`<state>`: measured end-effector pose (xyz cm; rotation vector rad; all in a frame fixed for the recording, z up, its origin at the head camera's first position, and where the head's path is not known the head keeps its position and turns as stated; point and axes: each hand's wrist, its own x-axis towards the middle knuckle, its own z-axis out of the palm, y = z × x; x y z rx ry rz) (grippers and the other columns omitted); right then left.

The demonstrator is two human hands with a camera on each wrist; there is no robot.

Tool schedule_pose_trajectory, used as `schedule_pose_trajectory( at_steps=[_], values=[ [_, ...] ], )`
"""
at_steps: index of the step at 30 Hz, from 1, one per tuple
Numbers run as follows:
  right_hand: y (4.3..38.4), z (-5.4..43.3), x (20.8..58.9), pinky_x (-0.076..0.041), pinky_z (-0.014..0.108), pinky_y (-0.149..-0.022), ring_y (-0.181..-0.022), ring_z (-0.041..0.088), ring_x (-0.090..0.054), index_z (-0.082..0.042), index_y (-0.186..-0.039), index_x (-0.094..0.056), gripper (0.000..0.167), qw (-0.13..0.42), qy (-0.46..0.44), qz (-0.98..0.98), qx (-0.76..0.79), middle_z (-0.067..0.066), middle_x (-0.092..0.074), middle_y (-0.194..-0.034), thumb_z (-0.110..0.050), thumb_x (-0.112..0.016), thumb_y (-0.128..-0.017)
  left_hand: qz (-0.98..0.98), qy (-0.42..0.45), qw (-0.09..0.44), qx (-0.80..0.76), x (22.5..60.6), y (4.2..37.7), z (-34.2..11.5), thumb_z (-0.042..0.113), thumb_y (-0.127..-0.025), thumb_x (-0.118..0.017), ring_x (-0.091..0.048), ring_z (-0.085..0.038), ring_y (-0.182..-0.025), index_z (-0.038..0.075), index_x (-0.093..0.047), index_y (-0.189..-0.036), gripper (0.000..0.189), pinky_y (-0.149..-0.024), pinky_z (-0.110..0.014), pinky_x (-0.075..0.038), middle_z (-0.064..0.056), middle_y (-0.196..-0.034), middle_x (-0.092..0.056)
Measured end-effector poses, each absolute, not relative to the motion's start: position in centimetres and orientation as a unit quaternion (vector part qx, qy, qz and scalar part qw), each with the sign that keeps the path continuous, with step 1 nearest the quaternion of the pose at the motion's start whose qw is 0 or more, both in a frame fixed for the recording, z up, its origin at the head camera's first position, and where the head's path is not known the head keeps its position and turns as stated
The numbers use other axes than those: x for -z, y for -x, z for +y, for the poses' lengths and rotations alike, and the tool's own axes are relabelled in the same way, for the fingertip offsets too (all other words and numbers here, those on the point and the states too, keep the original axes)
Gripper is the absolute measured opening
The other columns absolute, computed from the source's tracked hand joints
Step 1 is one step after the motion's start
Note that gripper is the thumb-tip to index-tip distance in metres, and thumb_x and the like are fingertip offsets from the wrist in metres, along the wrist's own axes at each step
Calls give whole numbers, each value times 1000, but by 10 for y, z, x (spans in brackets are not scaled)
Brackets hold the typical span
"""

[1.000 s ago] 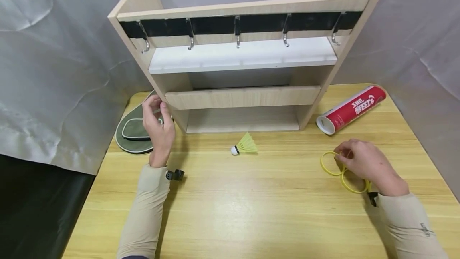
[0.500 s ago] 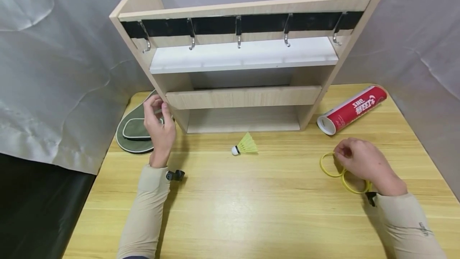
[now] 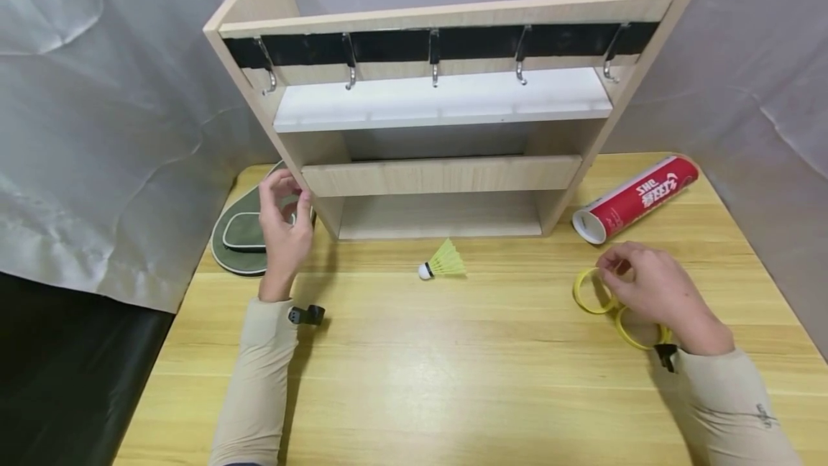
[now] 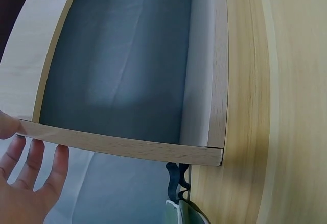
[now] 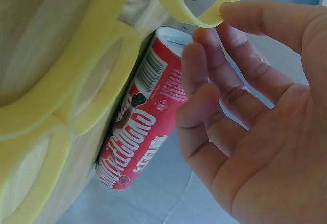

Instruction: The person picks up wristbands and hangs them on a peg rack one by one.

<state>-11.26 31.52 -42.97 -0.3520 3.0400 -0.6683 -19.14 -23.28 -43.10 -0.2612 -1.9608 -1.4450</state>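
My left hand point(image 3: 283, 239) grips the left side panel of a wooden hook rack point(image 3: 440, 177); in the left wrist view the thumb is on one side of the panel edge point(image 4: 120, 145) and the fingers on the other. At the right of the table, my right hand point(image 3: 656, 290) pinches a yellow ring point(image 5: 179, 7) between thumb and fingertips. Other yellow rings point(image 5: 110, 86) lie on the table below it, overlapping. The lifted ring is tilted, partly hidden by the hand in the head view.
Several metal hooks point(image 3: 435, 78) hang along the rack's black strip. A yellow shuttlecock point(image 3: 445, 259) lies in front of it. To the right lies a red shuttlecock tube point(image 3: 637, 198); a green racket cover point(image 3: 242, 236) lies left, behind my left hand.
My right hand has raised one yellow ring slightly and tilted it, apart from the others. My left wrist has shifted a little to the left while the hand stays at the panel.
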Motion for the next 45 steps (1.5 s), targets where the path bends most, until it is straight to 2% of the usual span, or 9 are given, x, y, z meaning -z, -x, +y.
schedule_pose_trajectory(
  at_steps=[7, 15, 18, 24, 31, 38, 45],
  values=[
    [111, 313, 424, -52, 25, -67, -89, 31, -75, -4, -107, -77, 14, 18, 109, 966, 232, 14, -80, -98, -10, -81, -96, -751, 100, 336, 560, 429, 192, -233, -10, -105, -59, -59, -2, -105, -7, -51, -140, 36, -77, -21, -51, 14, -114, -60],
    [109, 309, 417, -53, 26, -66, -83, 27, -77, -6, -106, -78, 12, -22, 133, 962, 239, 10, -82, -94, -8, -81, -95, -750, 102, 335, 561, 429, 191, -231, -8, -106, -60, -60, -1, -105, -4, -52, -141, 36, -78, -18, -51, 16, -115, -60],
    [108, 306, 413, -51, 25, -64, -81, 19, -74, -9, -104, -79, 10, -43, 141, 959, 244, 5, -81, -91, -8, -82, -95, -750, 100, 334, 561, 430, 190, -232, -6, -106, -60, -60, -5, -105, -3, -52, -142, 36, -80, -18, -51, 16, -115, -60],
    [106, 297, 401, -56, 21, -65, -79, -7, -62, -11, -105, -79, 14, -70, 158, 949, 264, 2, -80, -91, -7, -86, -92, -750, 94, 331, 564, 432, 189, -233, -3, -107, -60, -62, -9, -106, 0, -53, -143, 36, -81, -20, -51, 16, -115, -61],
    [113, 280, 379, -53, 12, -68, -80, -8, -62, -9, -107, -80, 16, -100, 154, 942, 279, 8, -82, -95, -7, -86, -93, -752, 92, 335, 561, 431, 187, -234, -6, -107, -59, -60, -3, -105, -2, -52, -143, 37, -78, -19, -50, 16, -115, -60],
    [118, 269, 352, -48, 5, -68, -75, -11, -60, -8, -107, -81, 19, -153, 153, 925, 312, 9, -82, -95, -1, -86, -90, -758, 95, 337, 550, 430, 187, -235, -3, -107, -60, -62, -9, -105, -4, -52, -143, 37, -72, -19, -49, 13, -116, -61],
    [118, 265, 331, -47, 5, -69, -75, -17, -58, -10, -108, -82, 19, -188, 141, 916, 324, 11, -82, -97, -3, -86, -91, -762, 97, 337, 545, 430, 188, -233, -2, -108, -61, -65, -7, -109, -5, -51, -144, 37, -76, -16, -52, 9, -120, -62]
  ],
)
